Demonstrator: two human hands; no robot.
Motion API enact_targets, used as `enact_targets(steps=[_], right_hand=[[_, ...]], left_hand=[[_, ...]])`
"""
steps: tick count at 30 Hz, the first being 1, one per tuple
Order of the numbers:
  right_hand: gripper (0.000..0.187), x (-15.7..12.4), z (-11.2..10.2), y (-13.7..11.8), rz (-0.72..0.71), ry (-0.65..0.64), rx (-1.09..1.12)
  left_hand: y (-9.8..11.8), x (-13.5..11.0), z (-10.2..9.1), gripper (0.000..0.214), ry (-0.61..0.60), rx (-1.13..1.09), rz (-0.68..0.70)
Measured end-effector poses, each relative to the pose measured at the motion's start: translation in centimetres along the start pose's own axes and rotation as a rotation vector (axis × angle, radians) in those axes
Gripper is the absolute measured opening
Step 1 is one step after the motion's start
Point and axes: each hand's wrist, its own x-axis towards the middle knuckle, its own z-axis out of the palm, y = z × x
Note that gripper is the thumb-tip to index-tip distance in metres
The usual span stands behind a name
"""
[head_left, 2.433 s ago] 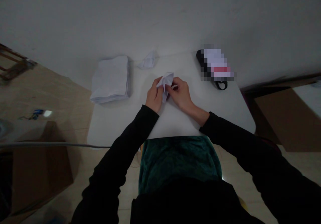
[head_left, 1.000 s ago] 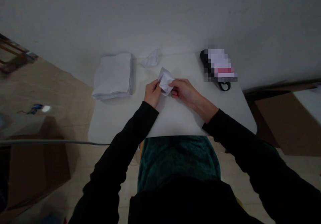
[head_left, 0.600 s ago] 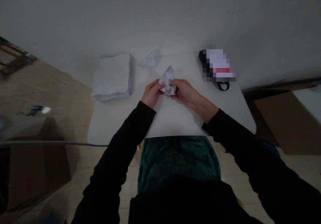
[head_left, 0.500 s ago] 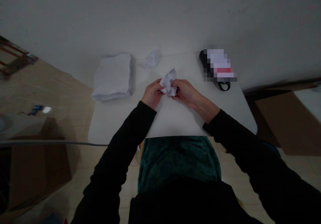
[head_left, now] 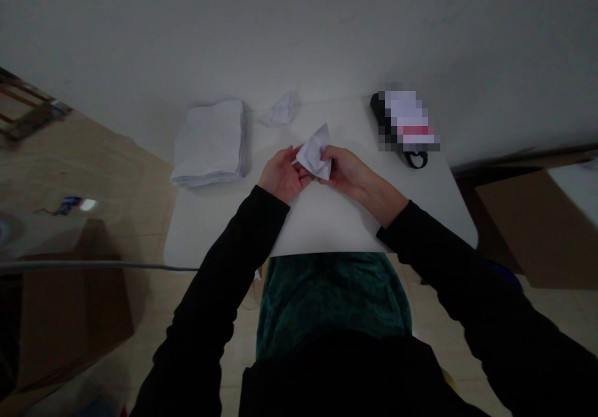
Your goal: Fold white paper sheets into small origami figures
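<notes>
A small piece of folded white paper [head_left: 314, 154], pointed at its top, is above the middle of the white table. My right hand [head_left: 344, 169] pinches its right side, thumb on the near face and fingers behind. On the other side my left hand [head_left: 284, 175] is turned palm up, its thumb lifted off and its fingers spread out under the paper's lower left edge. Some of those fingertips are hidden behind the paper. Beyond the hands lies another folded white paper piece [head_left: 281, 111] by the wall.
To the left on the table [head_left: 322, 224] sits a thick stack of white sheets [head_left: 210, 143]. At the back right lies a black item with a strap [head_left: 417, 158], partly blurred out. Cardboard boxes [head_left: 537, 230] stand on the floor. Green fabric [head_left: 331, 298] covers my lap.
My left thumb has come off the paper and that hand has opened, rolling palm up. The paper looks flatter and more spread, still in my right hand.
</notes>
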Motion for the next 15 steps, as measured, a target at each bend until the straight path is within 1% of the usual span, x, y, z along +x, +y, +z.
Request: enact_targets(steps=[4,6,9,12,15], right_hand=[[0.014,-0.1,0.3,-0.2,-0.009,0.04,0.036],[0.013,-0.3,0.5,-0.1,-0.045,0.055,0.001],[0.015,-0.5,0.9,0.0,-0.128,0.072,-0.075],[0.014,-0.6,1.1,0.2,-0.232,0.054,-0.115],[0.019,-0.5,0.9,0.5,-0.313,-0.007,-0.139]], left_hand=[[-0.7,0.4,0.1,0.025,-0.016,-0.039,0.032],[-1.0,0.5,0.1,0.025,-0.031,-0.038,0.061],[-1.2,0.7,-0.1,0.019,-0.021,-0.001,0.083],[-1.1,1.0,-0.4,0.012,0.006,0.037,0.106],[-1.1,1.2,-0.5,0.017,0.017,0.052,0.13]])
